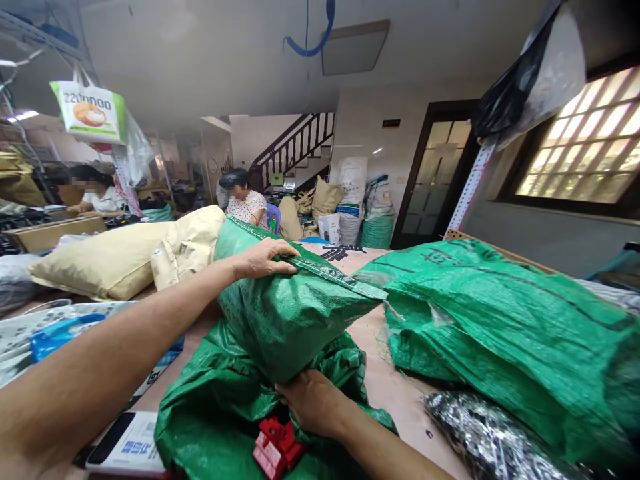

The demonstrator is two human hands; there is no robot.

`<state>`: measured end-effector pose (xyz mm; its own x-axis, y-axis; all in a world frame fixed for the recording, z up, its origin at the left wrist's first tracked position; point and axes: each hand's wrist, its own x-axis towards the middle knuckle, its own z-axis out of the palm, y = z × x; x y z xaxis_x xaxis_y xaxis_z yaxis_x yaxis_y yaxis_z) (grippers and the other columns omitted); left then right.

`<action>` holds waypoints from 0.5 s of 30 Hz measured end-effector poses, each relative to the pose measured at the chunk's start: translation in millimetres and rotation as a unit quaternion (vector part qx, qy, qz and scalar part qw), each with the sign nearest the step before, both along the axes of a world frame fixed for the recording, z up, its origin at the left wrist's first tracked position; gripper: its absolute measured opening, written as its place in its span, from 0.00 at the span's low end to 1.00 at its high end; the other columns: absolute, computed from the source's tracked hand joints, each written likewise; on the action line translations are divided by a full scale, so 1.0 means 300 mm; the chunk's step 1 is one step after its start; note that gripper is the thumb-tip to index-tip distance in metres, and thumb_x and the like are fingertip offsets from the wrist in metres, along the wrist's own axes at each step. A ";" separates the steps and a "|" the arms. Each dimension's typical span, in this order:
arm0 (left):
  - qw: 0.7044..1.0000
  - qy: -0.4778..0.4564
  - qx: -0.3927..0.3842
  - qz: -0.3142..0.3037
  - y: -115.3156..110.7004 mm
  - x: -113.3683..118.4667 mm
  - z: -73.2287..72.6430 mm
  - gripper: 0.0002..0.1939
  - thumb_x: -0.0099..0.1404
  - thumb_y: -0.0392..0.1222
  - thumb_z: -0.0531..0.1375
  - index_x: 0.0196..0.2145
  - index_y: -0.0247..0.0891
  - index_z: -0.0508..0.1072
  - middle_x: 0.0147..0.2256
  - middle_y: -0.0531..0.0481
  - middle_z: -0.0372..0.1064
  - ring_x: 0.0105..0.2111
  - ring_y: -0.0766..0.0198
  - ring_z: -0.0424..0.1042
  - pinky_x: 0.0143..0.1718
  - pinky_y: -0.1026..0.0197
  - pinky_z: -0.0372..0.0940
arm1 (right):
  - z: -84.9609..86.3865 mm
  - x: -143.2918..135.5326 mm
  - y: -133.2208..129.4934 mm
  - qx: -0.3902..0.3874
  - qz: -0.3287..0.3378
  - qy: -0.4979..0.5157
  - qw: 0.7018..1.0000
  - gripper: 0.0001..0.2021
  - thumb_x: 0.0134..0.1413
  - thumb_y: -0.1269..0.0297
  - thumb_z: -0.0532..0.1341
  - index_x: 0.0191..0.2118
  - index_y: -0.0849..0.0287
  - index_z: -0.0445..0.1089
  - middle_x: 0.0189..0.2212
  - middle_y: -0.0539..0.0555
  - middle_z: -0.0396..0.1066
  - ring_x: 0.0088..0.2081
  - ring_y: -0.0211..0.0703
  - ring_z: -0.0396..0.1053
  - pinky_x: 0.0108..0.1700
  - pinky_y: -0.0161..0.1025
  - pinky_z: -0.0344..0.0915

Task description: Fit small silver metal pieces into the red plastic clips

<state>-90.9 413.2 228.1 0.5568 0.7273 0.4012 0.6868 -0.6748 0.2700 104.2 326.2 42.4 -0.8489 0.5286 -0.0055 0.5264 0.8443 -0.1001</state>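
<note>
Our left hand [270,259] has its grip closed on the sewn edge of the green sack [295,320]; our right hand [315,400] bunches its cloth lower down. We likely hold both ends so it stands up. It's before us on the worktop [373,363], a red block [277,448] by its folds. Cream sacks [110,260] crowd the left; a narrow gap divides it from a big green bag [500,320] on the right.
</note>
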 end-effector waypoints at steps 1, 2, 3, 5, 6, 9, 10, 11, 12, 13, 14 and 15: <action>1.000 -0.022 0.019 -0.002 0.006 0.003 -0.016 0.15 0.58 0.49 0.61 0.41 0.42 0.74 0.44 0.49 0.72 0.47 0.57 0.68 0.51 0.56 0.57 | 0.006 0.005 -0.004 -0.008 -0.010 0.015 1.000 0.12 0.56 0.67 0.55 0.45 0.59 0.70 0.40 0.60 0.75 0.42 0.52 0.72 0.39 0.40 0.64; 0.999 -0.041 0.034 0.000 0.010 0.005 -0.031 0.12 0.57 0.48 0.61 0.38 0.41 0.74 0.41 0.49 0.73 0.44 0.58 0.69 0.49 0.58 0.59 | 0.011 0.011 -0.009 -0.021 -0.023 0.042 0.999 0.11 0.57 0.66 0.56 0.44 0.59 0.70 0.39 0.60 0.75 0.41 0.51 0.72 0.38 0.39 0.64; 0.998 -0.055 0.044 0.006 0.012 0.007 -0.042 0.10 0.58 0.47 0.61 0.36 0.41 0.74 0.38 0.50 0.73 0.41 0.59 0.69 0.46 0.59 0.60 | 0.015 0.020 -0.015 -0.041 -0.039 0.082 0.995 0.10 0.57 0.65 0.57 0.42 0.58 0.71 0.38 0.58 0.75 0.40 0.50 0.72 0.38 0.39 0.63; 0.996 -0.068 0.055 0.017 0.016 0.016 -0.059 0.07 0.58 0.44 0.60 0.32 0.40 0.72 0.34 0.51 0.72 0.38 0.60 0.68 0.43 0.60 0.61 | 0.025 0.046 -0.032 -0.086 -0.090 0.206 0.971 0.08 0.58 0.61 0.57 0.35 0.59 0.70 0.31 0.54 0.74 0.33 0.45 0.71 0.33 0.36 0.62; 0.995 -0.075 0.062 0.024 0.019 0.024 -0.064 0.06 0.58 0.43 0.60 0.30 0.39 0.72 0.32 0.51 0.71 0.36 0.61 0.68 0.41 0.60 0.61 | 0.035 0.064 -0.041 -0.101 -0.124 0.283 0.946 0.11 0.59 0.58 0.56 0.30 0.59 0.68 0.25 0.52 0.71 0.28 0.42 0.68 0.30 0.35 0.60; 0.991 -0.097 0.083 0.048 0.027 0.056 -0.066 0.04 0.59 0.41 0.58 0.28 0.39 0.70 0.29 0.53 0.68 0.33 0.62 0.66 0.39 0.61 0.60 | 0.104 0.128 -0.052 -0.084 -0.233 0.517 0.819 0.16 0.55 0.52 0.60 0.25 0.57 0.60 0.17 0.45 0.58 0.20 0.35 0.57 0.22 0.32 0.54; 0.989 -0.103 0.089 0.054 0.028 0.067 -0.060 0.04 0.58 0.40 0.58 0.27 0.39 0.69 0.29 0.53 0.67 0.32 0.63 0.65 0.38 0.62 0.60 | 0.143 0.148 -0.046 -0.065 -0.255 0.577 0.773 0.15 0.51 0.52 0.63 0.29 0.57 0.61 0.18 0.44 0.57 0.20 0.35 0.57 0.22 0.32 0.55; 0.988 -0.109 0.094 0.060 0.029 0.077 -0.050 0.04 0.58 0.40 0.58 0.27 0.39 0.69 0.28 0.54 0.67 0.31 0.64 0.64 0.37 0.62 0.60 | 0.189 0.165 -0.033 -0.046 -0.261 0.630 0.730 0.17 0.47 0.53 0.67 0.35 0.57 0.62 0.21 0.44 0.59 0.22 0.35 0.58 0.23 0.32 0.57; 0.986 -0.114 0.099 0.067 0.030 0.084 -0.034 0.04 0.58 0.40 0.58 0.26 0.38 0.69 0.27 0.54 0.66 0.30 0.64 0.64 0.35 0.63 0.59 | 0.239 0.177 -0.014 -0.039 -0.253 0.666 0.701 0.23 0.44 0.54 0.69 0.43 0.57 0.61 0.23 0.45 0.61 0.25 0.37 0.61 0.25 0.32 0.60; 0.985 -0.119 0.105 0.074 0.031 0.089 -0.013 0.05 0.57 0.39 0.58 0.25 0.38 0.68 0.26 0.54 0.65 0.29 0.64 0.63 0.34 0.63 0.59 | 0.292 0.184 0.011 -0.043 -0.237 0.684 0.689 0.28 0.43 0.54 0.69 0.48 0.57 0.60 0.25 0.46 0.63 0.26 0.38 0.62 0.26 0.33 0.62; 0.983 -0.124 0.111 0.083 0.033 0.090 0.013 0.05 0.57 0.39 0.59 0.24 0.38 0.68 0.25 0.55 0.64 0.28 0.65 0.63 0.33 0.63 0.58 | 0.344 0.184 0.042 -0.051 -0.220 0.694 0.683 0.29 0.42 0.53 0.70 0.48 0.57 0.61 0.26 0.47 0.65 0.27 0.39 0.63 0.27 0.33 0.63; 0.980 -0.130 0.120 0.093 0.037 0.087 0.044 0.05 0.56 0.39 0.59 0.24 0.38 0.68 0.24 0.55 0.64 0.27 0.65 0.62 0.32 0.63 0.57 | 0.394 0.177 0.076 -0.068 -0.203 0.696 0.686 0.27 0.42 0.53 0.69 0.46 0.58 0.63 0.27 0.47 0.67 0.28 0.39 0.64 0.27 0.34 0.64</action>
